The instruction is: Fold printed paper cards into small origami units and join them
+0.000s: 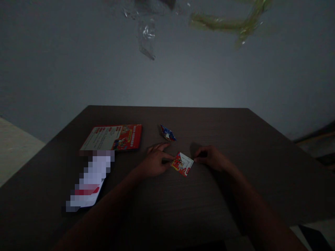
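A small red and white printed card lies on the dark table between my hands, turned at an angle. My left hand rests at its left side with fingers spread, the index fingertip touching the card's left edge. At the opposite corner, my right hand has thumb and index finger pinched together on the card's edge; its other fingers are curled under. Just beyond my left fingertips sits a small blue, crumpled-looking wrapper.
A red and white printed booklet or flat box lies at the back left of the table. Nearer, a phone-like device with a lit, blurred screen is beside my left forearm. A wall with tape stands behind the table.
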A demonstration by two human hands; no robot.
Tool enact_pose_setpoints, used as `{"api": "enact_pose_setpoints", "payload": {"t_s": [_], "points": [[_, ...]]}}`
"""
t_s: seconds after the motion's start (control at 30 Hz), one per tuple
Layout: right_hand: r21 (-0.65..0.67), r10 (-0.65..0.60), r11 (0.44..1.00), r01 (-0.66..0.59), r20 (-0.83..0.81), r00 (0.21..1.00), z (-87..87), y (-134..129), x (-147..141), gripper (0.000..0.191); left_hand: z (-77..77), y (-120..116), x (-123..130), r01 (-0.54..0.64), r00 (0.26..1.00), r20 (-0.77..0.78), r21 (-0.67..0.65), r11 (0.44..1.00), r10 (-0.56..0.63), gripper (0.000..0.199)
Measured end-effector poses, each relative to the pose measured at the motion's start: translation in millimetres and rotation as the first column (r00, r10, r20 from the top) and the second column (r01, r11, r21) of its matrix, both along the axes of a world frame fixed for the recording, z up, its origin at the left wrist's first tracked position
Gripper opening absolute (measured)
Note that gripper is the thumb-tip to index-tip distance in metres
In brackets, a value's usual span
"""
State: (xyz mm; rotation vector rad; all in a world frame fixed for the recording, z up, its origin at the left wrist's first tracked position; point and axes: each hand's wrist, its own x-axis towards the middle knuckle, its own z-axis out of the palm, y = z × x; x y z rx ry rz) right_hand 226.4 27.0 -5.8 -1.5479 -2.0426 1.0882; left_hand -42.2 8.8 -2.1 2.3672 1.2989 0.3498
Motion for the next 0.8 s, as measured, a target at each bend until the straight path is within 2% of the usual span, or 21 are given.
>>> {"api": "enact_pose_setpoints", "payload": {"t_s": [0.2,0.37,0.57,0.8], "points": [[0.006,0.021,1.0,-0.021,-0.087,0.996,3.7,-3.7,-1.7,0.011,4.9,-1.0,1.0,-0.012,1.0,-0.015,-0.029,0.999,0.011,0.032],[-0.004,0.074,0.997,-0.076,-0.18,0.981,3.3,-4.6,-1.8,0.017,2.9,-0.5,0.4,-0.008,1.0,-0.008,-0.023,1.0,0.007,0.033],[-0.002,0.117,0.993,-0.119,-0.188,0.975,3.7,-5.2,-3.0,0.017,2.8,-1.2,-0.3,-0.006,1.0,0.0,-0.016,1.0,0.006,0.032],[-0.057,0.105,0.991,-0.121,-0.222,0.969,3.0,-7.2,-7.5,0.017,1.3,-0.7,-0.9,0.003,1.0,0.018,0.021,1.0,-0.004,0.034]]}}
